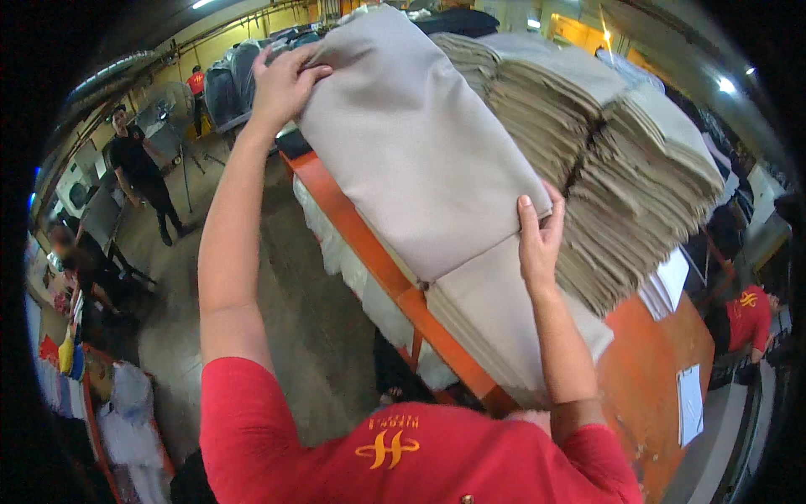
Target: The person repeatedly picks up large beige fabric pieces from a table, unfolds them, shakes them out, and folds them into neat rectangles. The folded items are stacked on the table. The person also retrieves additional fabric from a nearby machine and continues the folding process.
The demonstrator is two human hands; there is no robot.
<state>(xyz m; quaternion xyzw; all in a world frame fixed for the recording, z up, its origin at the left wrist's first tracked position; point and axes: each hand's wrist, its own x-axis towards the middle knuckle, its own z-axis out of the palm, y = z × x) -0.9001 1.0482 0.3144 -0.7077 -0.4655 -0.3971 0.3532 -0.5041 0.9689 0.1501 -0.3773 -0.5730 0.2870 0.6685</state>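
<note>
A folded light-grey cloth [411, 143] stretches between my two hands, over the stack in front of me. My left hand [284, 88] grips its far left corner, fingers curled over the edge. At the near right corner my right hand [541, 239] pinches the cloth, thumb on top and fingers partly hidden behind it. Under the cloth's near edge lies a stack of similar folded cloths [487, 294] by the table's left edge. Tall piles of folded beige-grey cloths [642, 193] stand close by on the right.
The orange table [646, 353] holds a clipboard with paper [690, 407] and white sheets [665, 286]. White bundled material [336, 244] hangs below its left edge. A person in dark clothes [138, 172] stands at left; another in red [745, 323] is at right.
</note>
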